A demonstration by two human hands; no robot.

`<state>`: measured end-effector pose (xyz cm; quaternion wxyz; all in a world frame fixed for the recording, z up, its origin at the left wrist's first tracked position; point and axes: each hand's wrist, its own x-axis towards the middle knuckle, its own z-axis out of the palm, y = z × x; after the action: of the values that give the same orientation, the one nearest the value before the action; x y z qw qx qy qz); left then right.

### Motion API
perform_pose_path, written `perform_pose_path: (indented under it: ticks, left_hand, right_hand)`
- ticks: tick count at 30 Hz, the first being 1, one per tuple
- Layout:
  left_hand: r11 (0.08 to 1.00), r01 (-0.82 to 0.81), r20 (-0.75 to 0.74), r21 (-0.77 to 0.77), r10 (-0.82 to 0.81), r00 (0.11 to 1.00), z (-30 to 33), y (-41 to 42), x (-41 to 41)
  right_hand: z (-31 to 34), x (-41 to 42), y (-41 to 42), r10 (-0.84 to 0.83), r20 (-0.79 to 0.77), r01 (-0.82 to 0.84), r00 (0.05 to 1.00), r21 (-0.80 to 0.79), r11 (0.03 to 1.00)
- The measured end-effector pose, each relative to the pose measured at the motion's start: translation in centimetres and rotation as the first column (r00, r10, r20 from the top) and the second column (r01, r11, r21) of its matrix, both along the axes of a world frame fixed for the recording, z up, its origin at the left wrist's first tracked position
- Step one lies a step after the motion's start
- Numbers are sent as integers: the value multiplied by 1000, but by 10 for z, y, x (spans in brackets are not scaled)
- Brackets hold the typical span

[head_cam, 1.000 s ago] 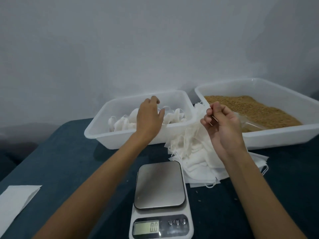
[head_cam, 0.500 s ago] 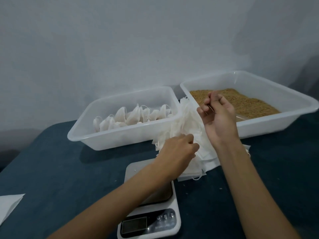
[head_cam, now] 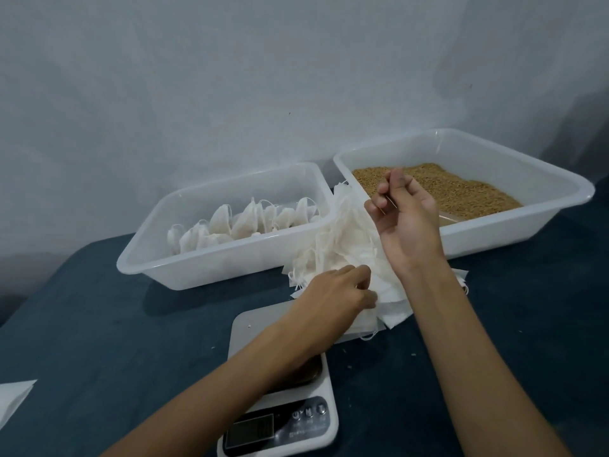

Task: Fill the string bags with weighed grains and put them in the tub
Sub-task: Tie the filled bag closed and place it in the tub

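Nearest the camera, a white kitchen scale (head_cam: 280, 400) sits on the dark teal table (head_cam: 99, 341), its display and three buttons at the near edge and its steel platform partly covered by the left forearm crossing over it. Far to the left of the scale, at the frame's edge, lies a white sheet of paper (head_cam: 13, 395). Just beyond the scale, touching its far right corner, is a loose pile of empty string bags (head_cam: 349, 255), white and flat with thin loops trailing out. The left hand (head_cam: 339, 295) rests on the near side of this pile with fingers curled onto the top bags; whether it actually pinches one I cannot tell. The right hand (head_cam: 403, 216) hangs raised above the far side of the pile, fingers loosely curled, thumb and forefinger pinching something thin that is too small to name. Beyond the scale and to its left stands the tub (head_cam: 211, 268), a translucent white bin holding a row of filled bags (head_cam: 244, 222) standing upright with strings at the top. Beyond the scale and to its right, just beside the tub, a second, wider white bin (head_cam: 494, 229) holds brown grains (head_cam: 454, 189). A pale wall (head_cam: 230, 77) rises behind both.
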<state>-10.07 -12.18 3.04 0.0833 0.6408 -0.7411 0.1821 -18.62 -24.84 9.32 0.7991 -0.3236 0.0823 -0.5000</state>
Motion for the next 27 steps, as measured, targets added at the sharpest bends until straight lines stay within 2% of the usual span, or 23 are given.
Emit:
perform_pose_path:
  ticks: [4,6,9,12,13,14,16,18,20,23,25,27]
  left_hand:
    - [999,24,-137,-49,-30,990,-2,6,-12]
    - [999,18,-269,-47,-30,963,0,5,-16]
    - [998,38,-492,-47,-57,869,7,7,-20]
    - [991,-12,-675,-135,-83,733,16,19,-17]
    - [986,-59,-748,-153,-77,659,19,25,-13]
    - [982,-108,-835,-155,-72,546,22,32,-7]
    - [972,-188,-962,-143,-92,257,28,44,6]
    - [966,-239,-995,-101,-101,12,34,54,17]
    - [966,-252,-975,-63,-114,-192,37,59,23]
    - [961,-259,-910,-93,-188,-369,41,60,31]
    - [949,-294,-868,-118,-243,-434,41,60,37]
    - [944,-311,-856,-109,-248,-454,38,57,41]
  right_hand:
    - [0,0,1,-2,-9,2,1000,-15,1000]
    - [-1,0,1,-6,-14,6,1000,-16,1000]
    - [-1,-1,-1,-11,-12,11,1000,-20,1000]
    - [2,-6,-6,-1,23,2,1000,-32,999]
    - [3,-8,-8,6,41,-4,999,-43,999]
    - [3,-10,-9,12,57,-9,998,-54,998]
    - [5,-12,-10,18,62,-13,998,-79,997]
    - [6,-12,-7,4,22,-1,1000,-128,992]
    - [8,-10,-2,-38,-38,30,999,-197,980]
    - [11,-9,5,-115,-97,82,989,-288,954]
    - [11,-7,10,-157,-127,105,979,-342,934]
    - [11,-4,13,-189,-164,112,968,-389,914]
